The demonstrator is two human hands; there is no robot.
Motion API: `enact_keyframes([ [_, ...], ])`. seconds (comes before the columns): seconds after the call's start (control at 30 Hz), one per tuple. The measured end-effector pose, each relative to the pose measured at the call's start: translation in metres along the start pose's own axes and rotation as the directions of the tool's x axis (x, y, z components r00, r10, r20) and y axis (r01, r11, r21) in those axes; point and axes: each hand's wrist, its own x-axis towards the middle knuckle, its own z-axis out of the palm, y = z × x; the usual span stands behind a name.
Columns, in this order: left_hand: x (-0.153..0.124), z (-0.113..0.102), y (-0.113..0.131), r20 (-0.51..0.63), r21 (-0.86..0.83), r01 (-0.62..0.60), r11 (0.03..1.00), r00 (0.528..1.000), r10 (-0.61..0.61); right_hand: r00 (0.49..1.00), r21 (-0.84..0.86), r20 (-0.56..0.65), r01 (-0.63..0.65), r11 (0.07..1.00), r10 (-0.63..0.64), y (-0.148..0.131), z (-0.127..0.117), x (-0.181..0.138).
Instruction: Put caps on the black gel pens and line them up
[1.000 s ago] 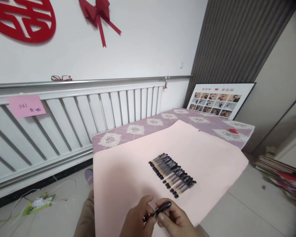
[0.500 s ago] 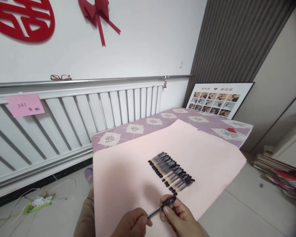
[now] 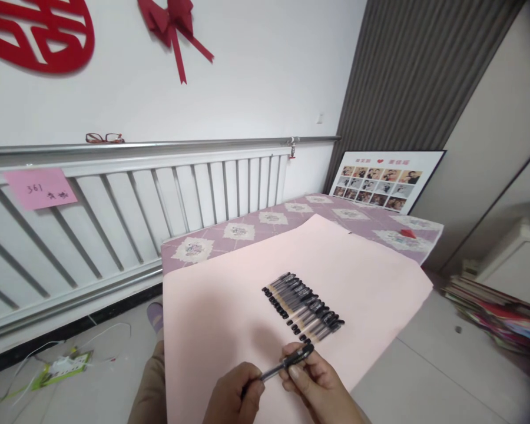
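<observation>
A pen with a clear barrel and black cap is held between both hands above the pink sheet. My left hand pinches its lower end, and the fingers cover that tip. My right hand is closed around the capped end, with the black cap pointing up and right. Just beyond the hands lies a slanting row of several similar pens, side by side on the sheet, their black caps toward the far right.
The sheet covers most of a table with a purple patterned cloth. A photo board leans at the table's far end. Along the wall runs a white radiator. A power strip with cables lies on the floor at left; stacked papers sit at right.
The left hand has shifted its grip on the pen's lower end, its fingers now curled more around it. The view has shifted slightly; the row of pens lies as before.
</observation>
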Motion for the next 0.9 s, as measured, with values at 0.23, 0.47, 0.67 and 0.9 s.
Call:
enact_keyframes([
  [0.23,-0.001,0.005,-0.009,-0.106,0.016,-0.051,0.999,0.993,0.052,0.997,0.084,-0.016,-0.068,0.994,0.069,0.006,-0.006,0.002],
  [0.47,-0.002,-0.004,0.001,0.183,-0.212,0.178,0.961,0.973,-0.140,0.998,0.077,0.012,-0.058,0.995,0.057,0.007,-0.009,0.005],
  [0.67,-0.002,-0.005,0.000,0.189,-0.220,0.195,0.956,0.970,-0.154,0.999,0.003,0.006,-0.045,0.999,0.045,0.011,-0.011,0.004],
  [0.9,-0.004,-0.003,0.002,0.096,-0.197,0.142,0.970,0.987,-0.125,0.998,-0.148,0.065,-0.008,0.989,0.018,0.002,-0.011,0.002],
])
